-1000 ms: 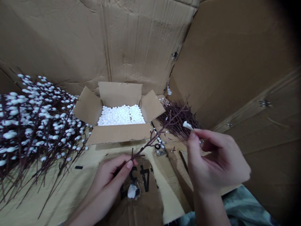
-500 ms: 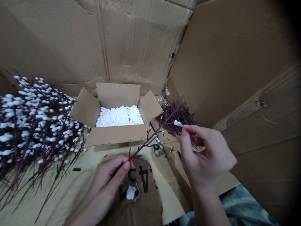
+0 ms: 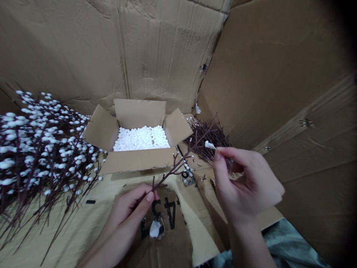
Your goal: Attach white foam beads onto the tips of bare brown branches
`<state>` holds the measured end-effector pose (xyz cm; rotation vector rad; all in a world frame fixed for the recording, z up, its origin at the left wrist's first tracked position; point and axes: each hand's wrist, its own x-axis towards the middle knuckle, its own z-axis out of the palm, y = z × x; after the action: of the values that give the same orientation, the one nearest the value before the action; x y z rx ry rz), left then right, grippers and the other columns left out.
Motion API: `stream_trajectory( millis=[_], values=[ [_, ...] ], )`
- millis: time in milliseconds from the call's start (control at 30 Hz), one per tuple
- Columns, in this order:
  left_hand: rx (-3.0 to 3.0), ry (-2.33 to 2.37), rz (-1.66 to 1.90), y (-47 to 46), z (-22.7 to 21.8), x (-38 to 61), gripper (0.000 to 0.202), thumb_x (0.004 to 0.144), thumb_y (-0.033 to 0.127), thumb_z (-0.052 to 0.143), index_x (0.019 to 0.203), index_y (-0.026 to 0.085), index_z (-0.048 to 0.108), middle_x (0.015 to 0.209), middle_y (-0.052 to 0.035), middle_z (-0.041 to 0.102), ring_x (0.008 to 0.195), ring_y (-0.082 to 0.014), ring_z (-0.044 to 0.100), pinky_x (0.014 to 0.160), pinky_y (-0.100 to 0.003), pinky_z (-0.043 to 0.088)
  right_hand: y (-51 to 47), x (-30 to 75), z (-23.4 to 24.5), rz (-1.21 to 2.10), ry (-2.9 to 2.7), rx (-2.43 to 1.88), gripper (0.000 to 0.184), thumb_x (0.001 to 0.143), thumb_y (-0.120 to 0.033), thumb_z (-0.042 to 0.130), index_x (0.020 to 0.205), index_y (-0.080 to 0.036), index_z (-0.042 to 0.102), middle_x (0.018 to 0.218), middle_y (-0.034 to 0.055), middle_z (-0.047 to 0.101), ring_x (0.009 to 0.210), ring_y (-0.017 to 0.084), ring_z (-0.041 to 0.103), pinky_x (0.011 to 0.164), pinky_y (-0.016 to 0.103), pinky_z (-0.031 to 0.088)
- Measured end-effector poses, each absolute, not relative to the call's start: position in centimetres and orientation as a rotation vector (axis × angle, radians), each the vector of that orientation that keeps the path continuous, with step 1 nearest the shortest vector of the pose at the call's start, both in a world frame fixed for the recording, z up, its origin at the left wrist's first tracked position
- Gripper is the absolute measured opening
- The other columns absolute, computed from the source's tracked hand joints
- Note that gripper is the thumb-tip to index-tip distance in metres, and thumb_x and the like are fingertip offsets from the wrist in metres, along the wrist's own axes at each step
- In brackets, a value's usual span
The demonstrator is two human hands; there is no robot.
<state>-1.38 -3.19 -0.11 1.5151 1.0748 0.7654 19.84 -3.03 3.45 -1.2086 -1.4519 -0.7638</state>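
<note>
My left hand (image 3: 134, 208) pinches the lower end of a brown twig branch (image 3: 170, 172), which slants up to the right with several bare side shoots. Small white bits show on some of its tips. Between thumb and forefinger, my right hand (image 3: 245, 180) holds a small white lump (image 3: 209, 144). Whether the lump sits on a thin stick, I cannot tell. It is close to the branch's upper part but apart from it. Below my left hand, a white dab (image 3: 155, 229) lies on a printed cardboard piece (image 3: 173, 245).
An open carton (image 3: 139, 160) of small white balls (image 3: 141, 137) stands at the back. White-balled branches (image 3: 50, 145) are heaped on the left. Behind my right hand lies a pile of bare brown branches (image 3: 206, 136). Cardboard walls (image 3: 167, 48) enclose the back and right.
My right hand has shifted very slightly, bringing the white lump a little left and up. My left hand and the branch stay almost still.
</note>
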Motion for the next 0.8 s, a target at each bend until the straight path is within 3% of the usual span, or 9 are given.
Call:
stream_trajectory(
  millis=[600,800],
  values=[
    [1.553,1.075,0.777,-3.20,-0.24,-1.31,0.032,0.091,0.042,0.046,0.074,0.019,0.061,0.071,-0.0005,0.055,0.071,-0.0164,0.049,0.062,-0.024,0.038,-2.80,20.40,3.59,-0.902,-1.415,-1.197,0.025,0.071,-0.003,0.066,0.086,-0.022,0.065,0.070,-0.0013,0.068,0.062,0.015,0.063,0.055,0.027,0.046],
    [1.533,1.060,0.797,-3.21,-0.41,-1.27,0.027,0.090,0.039,0.049,0.081,0.020,0.065,0.079,-0.0021,0.064,0.079,-0.0181,0.055,0.070,-0.025,0.042,-3.01,20.29,3.78,-0.849,-1.271,-1.162,0.021,0.071,-0.006,0.067,0.083,-0.023,0.067,0.066,-0.0025,0.065,0.048,0.011,0.049,0.047,0.026,0.041]
  ],
)
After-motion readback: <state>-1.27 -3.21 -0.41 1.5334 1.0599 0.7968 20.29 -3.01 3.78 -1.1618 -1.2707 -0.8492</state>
